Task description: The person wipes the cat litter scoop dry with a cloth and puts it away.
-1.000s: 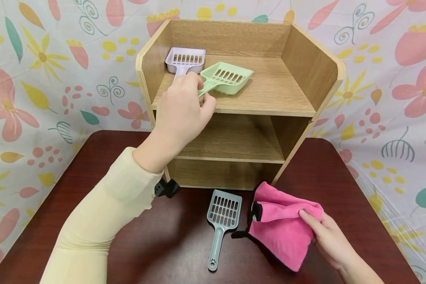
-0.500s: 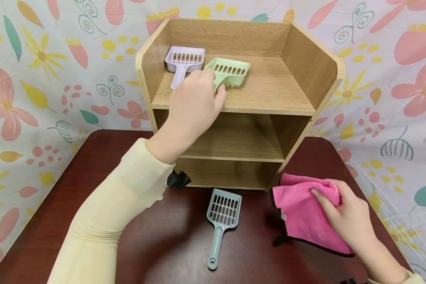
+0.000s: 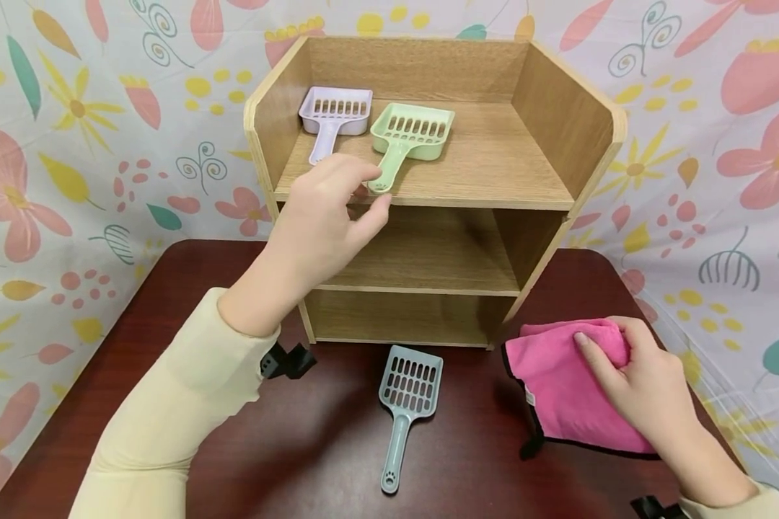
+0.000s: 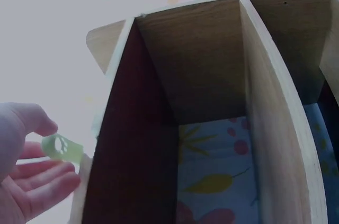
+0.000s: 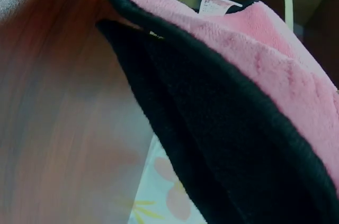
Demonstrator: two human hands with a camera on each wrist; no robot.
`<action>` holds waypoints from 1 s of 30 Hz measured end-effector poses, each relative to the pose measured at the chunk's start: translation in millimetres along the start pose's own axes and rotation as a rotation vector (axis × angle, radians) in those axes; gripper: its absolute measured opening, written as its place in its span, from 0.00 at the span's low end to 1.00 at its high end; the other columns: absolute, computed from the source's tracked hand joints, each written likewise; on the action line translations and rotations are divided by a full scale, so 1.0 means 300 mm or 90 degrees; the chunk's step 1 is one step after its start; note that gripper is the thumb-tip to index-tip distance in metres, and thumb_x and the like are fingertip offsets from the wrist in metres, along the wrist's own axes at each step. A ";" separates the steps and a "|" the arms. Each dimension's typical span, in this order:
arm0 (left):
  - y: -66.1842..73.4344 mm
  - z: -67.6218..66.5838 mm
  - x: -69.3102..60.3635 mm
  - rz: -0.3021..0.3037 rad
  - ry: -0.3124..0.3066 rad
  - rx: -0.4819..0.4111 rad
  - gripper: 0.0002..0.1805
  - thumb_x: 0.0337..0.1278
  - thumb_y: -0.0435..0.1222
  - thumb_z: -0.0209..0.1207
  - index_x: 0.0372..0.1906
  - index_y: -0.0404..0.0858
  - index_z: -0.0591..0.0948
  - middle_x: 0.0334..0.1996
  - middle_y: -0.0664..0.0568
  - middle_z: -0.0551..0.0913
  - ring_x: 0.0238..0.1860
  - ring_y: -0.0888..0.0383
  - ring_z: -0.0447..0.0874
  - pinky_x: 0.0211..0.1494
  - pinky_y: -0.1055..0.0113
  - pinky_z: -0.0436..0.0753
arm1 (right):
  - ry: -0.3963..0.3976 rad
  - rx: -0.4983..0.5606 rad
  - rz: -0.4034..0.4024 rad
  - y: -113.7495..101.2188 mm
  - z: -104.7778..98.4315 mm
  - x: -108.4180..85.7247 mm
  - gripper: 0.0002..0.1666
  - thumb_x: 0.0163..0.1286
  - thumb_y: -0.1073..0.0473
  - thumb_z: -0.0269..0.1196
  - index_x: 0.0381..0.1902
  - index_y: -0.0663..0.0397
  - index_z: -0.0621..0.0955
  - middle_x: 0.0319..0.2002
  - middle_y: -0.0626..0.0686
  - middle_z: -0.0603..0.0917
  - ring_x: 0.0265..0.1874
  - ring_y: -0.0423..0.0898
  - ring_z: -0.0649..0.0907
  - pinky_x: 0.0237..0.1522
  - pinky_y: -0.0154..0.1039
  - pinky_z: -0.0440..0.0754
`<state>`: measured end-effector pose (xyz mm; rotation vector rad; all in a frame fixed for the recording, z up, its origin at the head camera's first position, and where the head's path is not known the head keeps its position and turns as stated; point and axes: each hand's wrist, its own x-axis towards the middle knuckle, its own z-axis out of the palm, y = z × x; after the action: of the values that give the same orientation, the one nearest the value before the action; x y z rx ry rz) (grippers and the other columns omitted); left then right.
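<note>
The green scoop [image 3: 394, 160] lies on the top shelf, its handle end at the front edge between the parted thumb and fingers of my left hand [image 3: 318, 227]. In the left wrist view the hand [image 4: 29, 166] is spread around the handle's tip [image 4: 70, 151], with a gap at the upper finger. Left of the green scoop is a purple scoop [image 3: 327, 137]. My right hand [image 3: 656, 393] grips a pink cloth [image 3: 568, 375] with black edging above the table; the right wrist view shows the cloth [image 5: 254, 57] and its black underside, not the hand.
A wooden shelf unit [image 3: 444, 202] with raised sides stands at the back of the dark red table [image 3: 311, 447]. A grey slotted scoop [image 3: 397, 443] lies in front of it, handle toward me. Patterned fabric [image 3: 123, 144] hangs behind.
The green scoop has turned, and its handle now points forward at the shelf edge. My left hand has drawn back down and left from it. The pink cloth has moved right with my right hand.
</note>
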<state>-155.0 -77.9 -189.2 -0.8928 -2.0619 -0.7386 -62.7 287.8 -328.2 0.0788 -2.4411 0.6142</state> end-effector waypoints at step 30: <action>0.023 0.105 0.076 -0.029 0.015 0.226 0.13 0.60 0.44 0.56 0.32 0.38 0.83 0.33 0.50 0.84 0.39 0.48 0.78 0.31 0.58 0.81 | 0.014 0.024 -0.054 0.009 0.058 -0.011 0.17 0.51 0.61 0.71 0.39 0.54 0.80 0.16 0.50 0.78 0.15 0.30 0.67 0.20 0.31 0.63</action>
<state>-173.3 -43.0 -186.6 -0.6348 -2.1109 -0.3855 -70.1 282.1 -343.3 0.1899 -2.3923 0.6199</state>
